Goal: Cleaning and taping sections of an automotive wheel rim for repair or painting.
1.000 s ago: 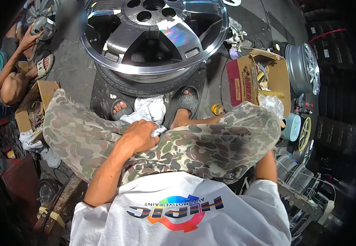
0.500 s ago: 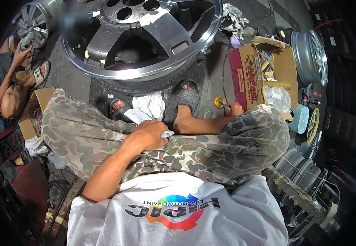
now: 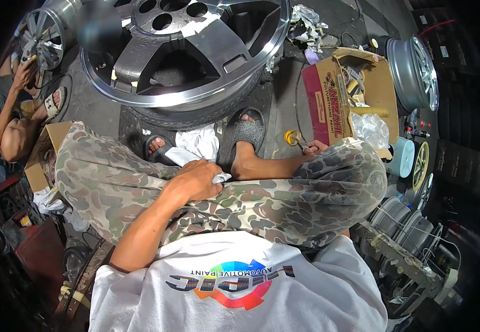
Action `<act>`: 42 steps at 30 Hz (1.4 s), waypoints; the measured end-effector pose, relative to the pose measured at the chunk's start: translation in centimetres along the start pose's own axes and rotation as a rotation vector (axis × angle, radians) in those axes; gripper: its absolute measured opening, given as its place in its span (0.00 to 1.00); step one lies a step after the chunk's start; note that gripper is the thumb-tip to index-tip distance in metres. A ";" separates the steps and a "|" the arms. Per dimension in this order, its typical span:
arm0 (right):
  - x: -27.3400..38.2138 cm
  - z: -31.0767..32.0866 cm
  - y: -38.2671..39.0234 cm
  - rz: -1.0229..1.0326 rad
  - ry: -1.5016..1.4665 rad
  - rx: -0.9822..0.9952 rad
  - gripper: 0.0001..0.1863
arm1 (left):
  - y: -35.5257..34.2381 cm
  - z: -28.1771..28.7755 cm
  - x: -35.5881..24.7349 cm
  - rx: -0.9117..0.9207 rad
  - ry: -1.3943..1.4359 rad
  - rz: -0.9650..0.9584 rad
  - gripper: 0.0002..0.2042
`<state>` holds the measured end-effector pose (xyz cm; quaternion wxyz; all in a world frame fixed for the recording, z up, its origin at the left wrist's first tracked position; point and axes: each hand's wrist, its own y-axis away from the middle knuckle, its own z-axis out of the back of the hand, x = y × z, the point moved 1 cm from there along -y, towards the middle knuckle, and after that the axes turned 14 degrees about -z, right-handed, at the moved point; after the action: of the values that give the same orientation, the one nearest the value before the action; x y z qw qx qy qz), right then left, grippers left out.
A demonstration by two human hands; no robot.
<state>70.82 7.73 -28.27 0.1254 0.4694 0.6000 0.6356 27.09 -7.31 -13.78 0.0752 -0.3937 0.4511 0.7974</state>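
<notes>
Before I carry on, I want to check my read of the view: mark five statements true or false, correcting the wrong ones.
1. The left hand grips a white cloth. True.
2. The large alloy wheel stands upright on its edge. False: the alloy wheel lies face up on a black tyre.
3. The right hand is inside the red-and-tan cardboard box. False: the right hand is outside it, near a small yellow round object.
4. A clear plastic bag lies at the cardboard box's near side. True.
5. The person's sandals are white. False: the sandals are dark.
</notes>
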 end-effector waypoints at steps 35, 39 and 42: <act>40.8 -32.4 10.1 0.949 1.274 -0.250 0.11 | 7.5 -0.4 1.0 -0.513 0.141 -0.250 0.15; 43.2 -38.5 5.8 1.246 1.423 -0.183 0.11 | 8.9 -0.7 1.7 -0.691 0.178 -0.279 0.12; 44.5 -40.7 3.5 1.338 1.657 -0.239 0.11 | 9.0 -1.1 2.3 -0.749 0.188 -0.266 0.11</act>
<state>18.34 12.75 1.23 -0.6496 0.1100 0.0528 0.7504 21.82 -13.98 -9.75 -0.0125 -0.5198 0.0796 0.8505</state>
